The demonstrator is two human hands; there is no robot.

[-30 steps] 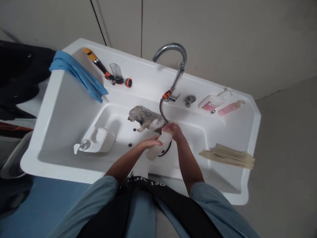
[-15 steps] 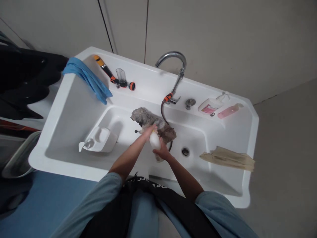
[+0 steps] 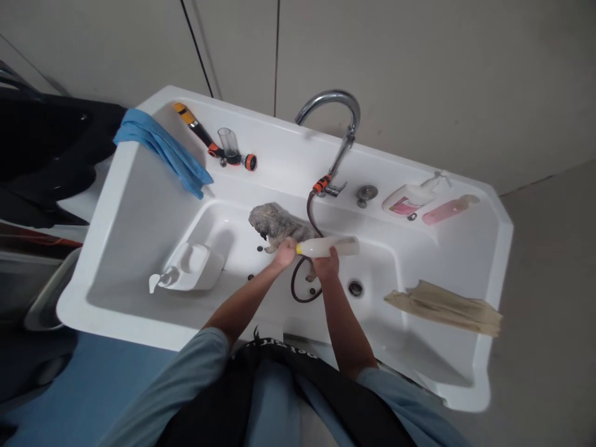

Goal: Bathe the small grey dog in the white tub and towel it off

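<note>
A wet grey dog (image 3: 272,223) stands in the white tub, its hind part partly hidden behind my hands and a bottle. My right hand (image 3: 327,266) grips the whitish squeeze bottle (image 3: 343,246) from below, and the bottle lies nearly level across the dog's rear. At the bottle's yellow tip, my left hand (image 3: 285,251) is closed, fingers around that end. A brown hose (image 3: 294,279) loops under the bottle beside the dog.
The white tub (image 3: 130,323) has a faucet (image 3: 351,124) at the back and a drain (image 3: 356,288). Around it are a spray nozzle (image 3: 200,131), blue cloth (image 3: 162,149), white pump bottle (image 3: 195,267), tan cloth (image 3: 442,304), and pink bottle (image 3: 447,210).
The bottle has swung from pointing toward me to lying sideways, its base now to the right. My right hand has moved up and right with it; the dog's rear shows less.
</note>
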